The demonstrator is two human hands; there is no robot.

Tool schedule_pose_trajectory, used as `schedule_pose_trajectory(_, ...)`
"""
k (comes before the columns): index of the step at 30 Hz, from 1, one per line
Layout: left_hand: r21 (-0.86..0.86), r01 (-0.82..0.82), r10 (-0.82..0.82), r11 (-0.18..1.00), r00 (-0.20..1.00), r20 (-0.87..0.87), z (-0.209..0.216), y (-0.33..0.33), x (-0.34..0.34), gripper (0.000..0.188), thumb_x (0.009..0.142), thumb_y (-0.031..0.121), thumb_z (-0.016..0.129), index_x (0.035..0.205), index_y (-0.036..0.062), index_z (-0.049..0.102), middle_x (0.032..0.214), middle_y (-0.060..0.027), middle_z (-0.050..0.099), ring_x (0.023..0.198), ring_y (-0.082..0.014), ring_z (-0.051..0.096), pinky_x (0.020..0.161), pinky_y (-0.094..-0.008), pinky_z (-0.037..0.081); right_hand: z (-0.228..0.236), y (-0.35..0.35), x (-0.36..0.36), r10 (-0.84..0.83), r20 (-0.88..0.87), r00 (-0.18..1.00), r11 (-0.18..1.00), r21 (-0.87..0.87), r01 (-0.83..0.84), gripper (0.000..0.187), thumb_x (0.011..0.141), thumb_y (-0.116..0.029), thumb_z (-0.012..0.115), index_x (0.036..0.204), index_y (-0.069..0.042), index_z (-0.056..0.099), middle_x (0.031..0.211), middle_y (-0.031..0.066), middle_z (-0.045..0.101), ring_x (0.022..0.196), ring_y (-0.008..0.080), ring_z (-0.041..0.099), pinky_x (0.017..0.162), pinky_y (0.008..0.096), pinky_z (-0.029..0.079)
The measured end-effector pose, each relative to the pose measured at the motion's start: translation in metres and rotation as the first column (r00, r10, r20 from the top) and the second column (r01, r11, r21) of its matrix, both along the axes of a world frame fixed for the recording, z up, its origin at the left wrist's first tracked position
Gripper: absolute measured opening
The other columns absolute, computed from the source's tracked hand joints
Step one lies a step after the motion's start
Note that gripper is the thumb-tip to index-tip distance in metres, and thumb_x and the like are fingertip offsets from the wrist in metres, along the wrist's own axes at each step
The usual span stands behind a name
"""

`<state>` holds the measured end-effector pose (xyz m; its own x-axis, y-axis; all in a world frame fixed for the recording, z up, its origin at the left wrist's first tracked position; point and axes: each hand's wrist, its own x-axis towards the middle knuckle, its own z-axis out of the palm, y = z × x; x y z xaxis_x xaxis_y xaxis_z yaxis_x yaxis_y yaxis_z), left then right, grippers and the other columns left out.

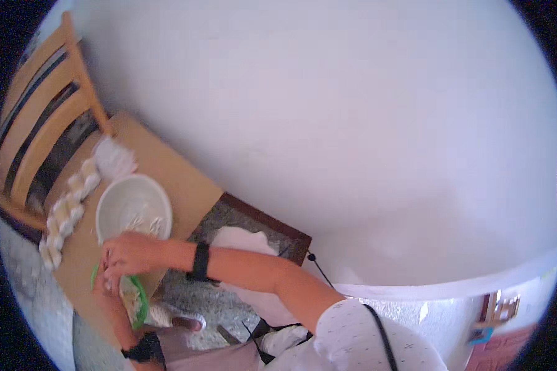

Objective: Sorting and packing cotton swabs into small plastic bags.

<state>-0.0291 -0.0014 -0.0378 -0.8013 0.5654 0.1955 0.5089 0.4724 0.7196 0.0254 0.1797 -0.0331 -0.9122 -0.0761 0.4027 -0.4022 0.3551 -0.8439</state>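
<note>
Flat tan tabletop; along left edge, row of small cream-and-white bundles; crumpled translucent white plastic bag near round white bowl; green oval bowl, partly covered, at lower edge

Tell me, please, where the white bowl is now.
In the head view, the white bowl stands on the brown surface left of centre, just beyond the right hand and farther off than the green bowl.
</note>
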Motion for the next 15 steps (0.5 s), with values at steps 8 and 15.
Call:
schedule_pose_trajectory(8,-0.025,0.011,-0.012,1.0,0.999,-0.031,-0.008,0.0,-0.01,0.038,0.081,0.008,0.063,0.118,0.0016,0.058,0.106,-0.0142,0.066,0.091,-0.0231,0.063,0.082,-0.0327,0.047,0.013,0.002,0.001,0.119,-0.107,0.987,0.987,0.121,-0.106,0.031,0.089,-0.032,0.05,0.083,-0.01,0.072,0.1,0.0087,0.063,0.095,0.0277,0.057,0.084,0.0367,0.045)
schedule_pose_trajectory(15,0.082,-0.023,0.031,0.996,0.995,-0.095,0.012,0.037,0.003,0.037,0.077,0.017,0.071,0.112,0.0085,0.063,0.092,-0.014,0.068,0.08,-0.0264,0.066,0.071,-0.035,0.05,0.002,0.029,-0.001,0.029,0.101,0.994,0.992,0.116,-0.041,0.032,0.096,-0.027,0.042,0.101,-0.006,0.066,0.106,0.0099,0.061,0.097,0.0229,0.057,0.089,0.0325,0.044)
